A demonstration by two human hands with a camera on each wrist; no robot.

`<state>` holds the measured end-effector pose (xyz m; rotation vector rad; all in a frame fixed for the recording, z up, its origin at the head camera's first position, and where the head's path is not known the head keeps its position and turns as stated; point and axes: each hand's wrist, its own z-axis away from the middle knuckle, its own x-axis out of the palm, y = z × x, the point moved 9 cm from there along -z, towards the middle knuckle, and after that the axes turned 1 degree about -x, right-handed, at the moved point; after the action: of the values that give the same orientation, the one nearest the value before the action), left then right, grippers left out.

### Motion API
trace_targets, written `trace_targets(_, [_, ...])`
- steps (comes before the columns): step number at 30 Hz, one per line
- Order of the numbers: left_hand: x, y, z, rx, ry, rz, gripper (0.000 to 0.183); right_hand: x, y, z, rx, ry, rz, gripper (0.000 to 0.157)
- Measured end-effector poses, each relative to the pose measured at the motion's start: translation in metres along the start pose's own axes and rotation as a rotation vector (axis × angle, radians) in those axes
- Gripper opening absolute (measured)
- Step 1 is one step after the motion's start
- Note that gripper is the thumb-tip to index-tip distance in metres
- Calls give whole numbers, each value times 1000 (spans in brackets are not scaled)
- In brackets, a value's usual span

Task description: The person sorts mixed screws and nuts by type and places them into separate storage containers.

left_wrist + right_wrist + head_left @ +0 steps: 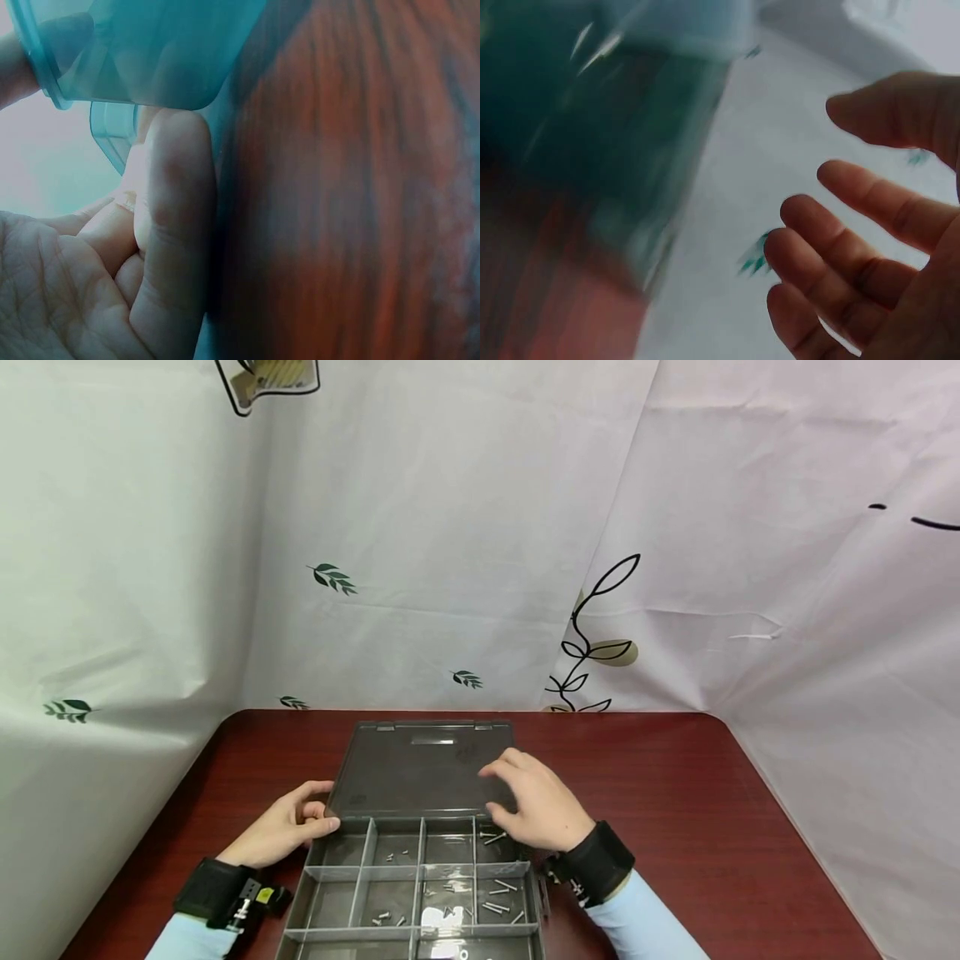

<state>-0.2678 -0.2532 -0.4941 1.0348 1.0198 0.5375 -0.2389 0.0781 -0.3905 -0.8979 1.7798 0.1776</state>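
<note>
A grey see-through compartment box [358,902] lies on the table with its lid [420,772] folded back flat behind it. Small screws [495,907] lie loose in several compartments. At the box's left back corner my left hand [285,822] grips the edge, its thumb against the base and its index finger by the lid. The left wrist view shows the thumb [180,187] right at the tinted plastic wall [172,60]. My right hand [542,802] hovers over the right back corner, fingers spread and loosely bent, with nothing between the fingertips [784,244].
The table [675,793] is dark red wood grain. A white sheet [450,527] with leaf prints hangs behind and along both sides of it. Low dividers [420,843] split the box into rows.
</note>
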Motion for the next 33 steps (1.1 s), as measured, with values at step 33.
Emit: trace_targets(33, [0, -1, 2, 9, 3, 7, 75, 17, 119, 43, 394, -105, 106, 22])
